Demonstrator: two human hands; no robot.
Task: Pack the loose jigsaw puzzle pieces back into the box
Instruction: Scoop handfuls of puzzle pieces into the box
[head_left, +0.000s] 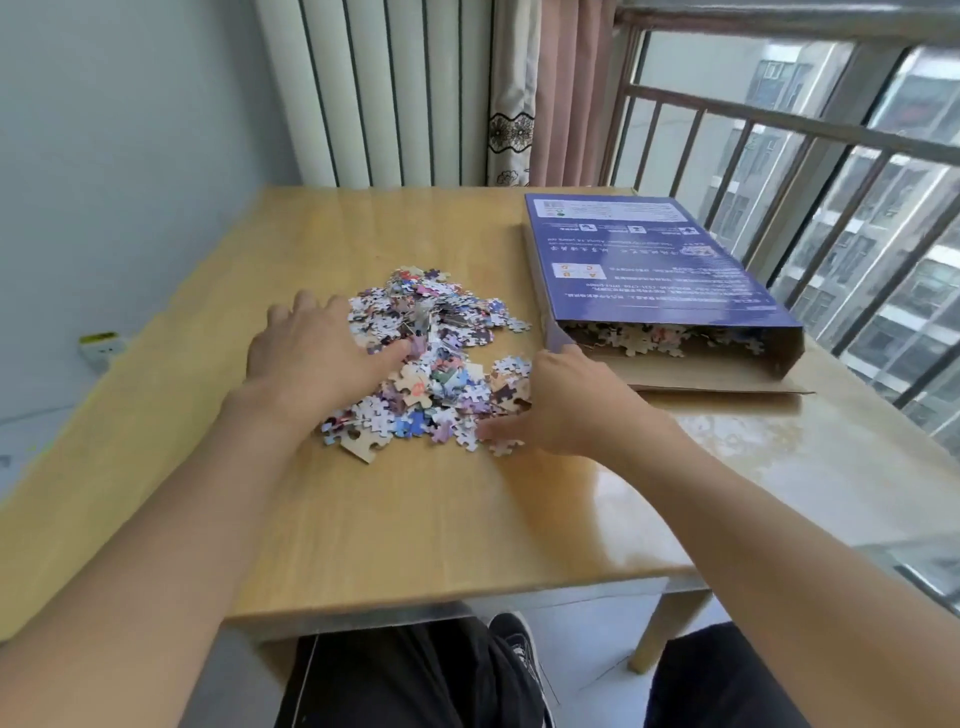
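The loose puzzle pieces (431, 358) lie heaped mid-surface, just left of the purple box (649, 270), whose open near end already shows pieces inside. They look light, thin and stiff, likely to slide and scatter, so cupping the heap from both sides should serve better than pinching single pieces. The left hand (311, 343) lies flat on the heap's left edge, fingers spread; the right hand (561, 400) presses its near right edge, fingers extended, holding nothing. The wooden surface (415, 519) looks glossy and slick.
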